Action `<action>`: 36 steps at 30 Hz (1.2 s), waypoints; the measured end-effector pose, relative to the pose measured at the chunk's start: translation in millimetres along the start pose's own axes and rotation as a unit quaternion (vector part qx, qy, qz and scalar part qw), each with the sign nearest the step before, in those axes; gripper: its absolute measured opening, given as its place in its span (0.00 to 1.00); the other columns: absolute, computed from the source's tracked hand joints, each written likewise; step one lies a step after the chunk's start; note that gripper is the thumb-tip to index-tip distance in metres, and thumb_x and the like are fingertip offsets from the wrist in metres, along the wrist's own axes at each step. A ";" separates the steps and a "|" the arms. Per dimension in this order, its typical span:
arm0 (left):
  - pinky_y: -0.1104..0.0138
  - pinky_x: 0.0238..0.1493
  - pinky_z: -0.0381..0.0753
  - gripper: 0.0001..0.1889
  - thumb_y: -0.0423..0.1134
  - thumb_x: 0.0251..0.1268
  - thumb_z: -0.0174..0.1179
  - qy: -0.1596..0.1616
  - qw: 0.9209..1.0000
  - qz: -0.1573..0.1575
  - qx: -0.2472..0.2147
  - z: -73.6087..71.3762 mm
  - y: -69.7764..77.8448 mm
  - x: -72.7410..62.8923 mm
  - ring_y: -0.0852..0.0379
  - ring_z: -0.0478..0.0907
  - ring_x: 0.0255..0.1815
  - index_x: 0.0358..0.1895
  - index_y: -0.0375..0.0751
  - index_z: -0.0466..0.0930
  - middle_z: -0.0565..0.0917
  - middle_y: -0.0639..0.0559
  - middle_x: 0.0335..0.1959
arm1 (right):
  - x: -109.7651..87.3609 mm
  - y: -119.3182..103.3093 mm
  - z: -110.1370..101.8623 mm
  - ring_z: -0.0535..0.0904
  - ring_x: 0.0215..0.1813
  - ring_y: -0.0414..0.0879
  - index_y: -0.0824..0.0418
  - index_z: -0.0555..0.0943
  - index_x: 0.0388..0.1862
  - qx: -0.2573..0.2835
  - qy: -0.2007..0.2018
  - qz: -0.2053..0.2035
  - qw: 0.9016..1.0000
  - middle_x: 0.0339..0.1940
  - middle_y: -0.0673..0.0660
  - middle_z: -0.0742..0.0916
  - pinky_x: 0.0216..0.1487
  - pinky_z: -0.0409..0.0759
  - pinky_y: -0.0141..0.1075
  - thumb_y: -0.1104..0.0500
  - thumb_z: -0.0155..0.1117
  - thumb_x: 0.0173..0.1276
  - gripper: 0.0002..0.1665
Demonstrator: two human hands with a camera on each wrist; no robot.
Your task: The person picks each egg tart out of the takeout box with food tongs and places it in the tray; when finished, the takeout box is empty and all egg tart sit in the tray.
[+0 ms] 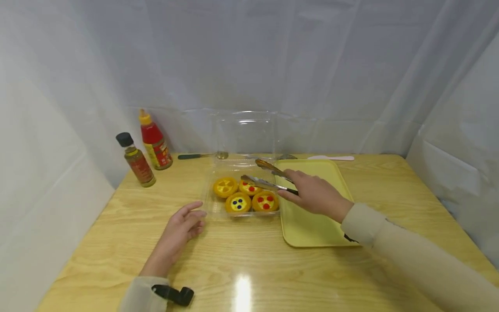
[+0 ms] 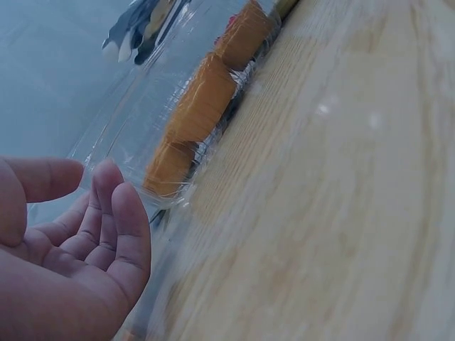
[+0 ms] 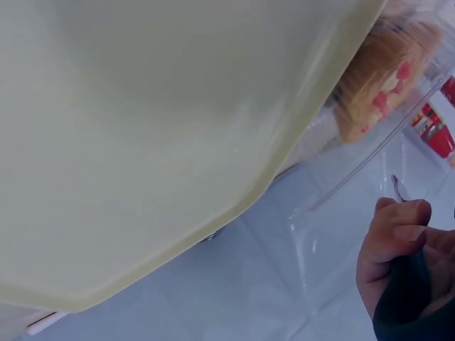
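Four golden tarts [image 1: 239,202], yellow-topped, metal tongs [image 1: 269,185] spread above

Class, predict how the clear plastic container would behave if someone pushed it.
The container probably flexes easily, since its clear plastic looks thin. Its raised lid may wobble or swing, as it stands up at the back. The four tarts sit low inside, so it would more likely slide than tip.

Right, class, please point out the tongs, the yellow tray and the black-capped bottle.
Tongs [image 1: 268,185]: head view, on the nearer metal arm.
Yellow tray [image 1: 312,225]: head view, on its bare floor.
Black-capped bottle [image 1: 141,168]: head view, on its red label.
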State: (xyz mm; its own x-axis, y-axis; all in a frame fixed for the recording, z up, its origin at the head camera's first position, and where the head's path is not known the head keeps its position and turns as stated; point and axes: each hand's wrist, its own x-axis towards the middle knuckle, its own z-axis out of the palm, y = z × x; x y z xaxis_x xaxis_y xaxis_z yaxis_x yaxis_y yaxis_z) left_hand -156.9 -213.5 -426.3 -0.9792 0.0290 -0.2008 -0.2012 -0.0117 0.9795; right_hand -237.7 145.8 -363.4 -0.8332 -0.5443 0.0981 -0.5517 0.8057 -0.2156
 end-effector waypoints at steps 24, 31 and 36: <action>0.68 0.45 0.81 0.24 0.36 0.79 0.48 -0.008 1.000 -0.007 -0.011 -0.2 0.1 0.0 0.56 0.80 0.44 0.73 0.38 0.59 0.83 0.46 0.49 | 61.2 -58.1 23.3 0.81 0.37 0.46 0.60 0.70 0.69 -0.080 -0.090 -0.026 0.992 0.53 0.58 0.83 0.35 0.82 0.43 0.31 0.51 0.72 0.41; 0.67 0.45 0.81 0.24 0.35 0.79 0.47 -0.006 1.000 -0.013 -0.009 0.0 1.0 0.6 0.55 0.81 0.45 0.73 0.39 0.59 0.84 0.45 0.49 | 67.4 -70.7 18.7 0.79 0.33 0.45 0.58 0.74 0.62 -0.135 -0.097 -0.036 0.985 0.43 0.54 0.83 0.30 0.80 0.40 0.31 0.52 0.72 0.36; 0.68 0.44 0.81 0.24 0.35 0.79 0.48 -0.008 1.000 -0.011 -0.014 -0.2 2.2 -0.4 0.57 0.81 0.43 0.74 0.37 0.58 0.84 0.45 0.48 | 72.4 -74.1 19.4 0.78 0.34 0.45 0.56 0.76 0.59 -0.132 -0.098 -0.035 0.986 0.41 0.53 0.83 0.29 0.79 0.40 0.32 0.52 0.72 0.33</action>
State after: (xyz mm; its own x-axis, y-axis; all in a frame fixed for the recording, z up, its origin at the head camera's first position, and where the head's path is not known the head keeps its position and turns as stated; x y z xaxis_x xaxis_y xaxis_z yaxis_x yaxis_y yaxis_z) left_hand -157.0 -213.7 -424.0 -0.9741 0.0456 -0.2213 -0.2231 -0.0390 0.9740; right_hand -256.4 42.1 -359.2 -0.7838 -0.6143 -0.0908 -0.6196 0.7834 0.0483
